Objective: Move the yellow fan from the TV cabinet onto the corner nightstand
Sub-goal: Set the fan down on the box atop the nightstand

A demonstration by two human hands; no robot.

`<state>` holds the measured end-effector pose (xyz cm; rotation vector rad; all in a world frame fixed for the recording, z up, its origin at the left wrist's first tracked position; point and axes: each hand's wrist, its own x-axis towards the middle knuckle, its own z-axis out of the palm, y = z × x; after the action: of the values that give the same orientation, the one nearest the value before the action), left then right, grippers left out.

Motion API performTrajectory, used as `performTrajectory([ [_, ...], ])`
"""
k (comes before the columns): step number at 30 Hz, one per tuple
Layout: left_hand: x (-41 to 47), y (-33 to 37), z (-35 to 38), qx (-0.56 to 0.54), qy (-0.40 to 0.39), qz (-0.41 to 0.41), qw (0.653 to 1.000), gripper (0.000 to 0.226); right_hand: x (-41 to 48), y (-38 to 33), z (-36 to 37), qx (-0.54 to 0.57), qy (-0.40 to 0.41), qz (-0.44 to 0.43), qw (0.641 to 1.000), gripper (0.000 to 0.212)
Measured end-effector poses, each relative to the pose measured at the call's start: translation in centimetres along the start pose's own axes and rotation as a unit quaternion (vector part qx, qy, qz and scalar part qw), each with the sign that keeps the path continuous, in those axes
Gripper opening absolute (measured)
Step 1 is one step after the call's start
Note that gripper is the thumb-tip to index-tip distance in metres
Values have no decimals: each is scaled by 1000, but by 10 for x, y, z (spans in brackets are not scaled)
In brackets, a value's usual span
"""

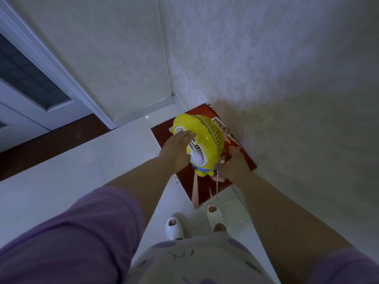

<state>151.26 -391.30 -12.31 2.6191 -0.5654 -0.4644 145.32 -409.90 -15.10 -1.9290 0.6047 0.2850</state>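
Observation:
The yellow fan (pixel 202 138) with a white vent on its back and a round grille stands on a red-topped nightstand (pixel 164 133) tucked into the wall corner. My left hand (pixel 178 147) lies flat against the fan's back, fingers stretched out. My right hand (pixel 231 162) is at the fan's lower right, by its base, and seems to pinch the thin white cord (pixel 217 186) that hangs over the stand's front edge. The grille faces the right wall.
Walls close the corner behind and to the right of the stand. A white door frame (pixel 67 78) and a dark threshold lie to the left. My feet in white slippers (pixel 174 228) stand on pale floor tiles just before the stand.

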Motion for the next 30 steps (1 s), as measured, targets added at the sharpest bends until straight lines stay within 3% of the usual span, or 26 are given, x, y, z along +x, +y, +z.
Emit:
performTrajectory([
  [5,11,23,6,67,-17,2,998,71,26,6,-10,-56,-21,1,998,55],
  [11,31,43,8,198,-31,-6,980,69,73,33,6,-124,-95,-7,988,93],
  [15,41,48,10,216,-42,-33,975,68,55,-3,2,-185,-117,-13,976,72],
  [20,51,48,14,212,-48,-74,973,66,59,-2,13,-176,-112,26,978,79],
  [25,59,47,17,218,-48,-75,972,64,62,-3,16,-234,-94,7,968,81],
  [30,65,54,20,260,-82,-42,961,63,69,1,17,-254,-104,-26,961,65],
])
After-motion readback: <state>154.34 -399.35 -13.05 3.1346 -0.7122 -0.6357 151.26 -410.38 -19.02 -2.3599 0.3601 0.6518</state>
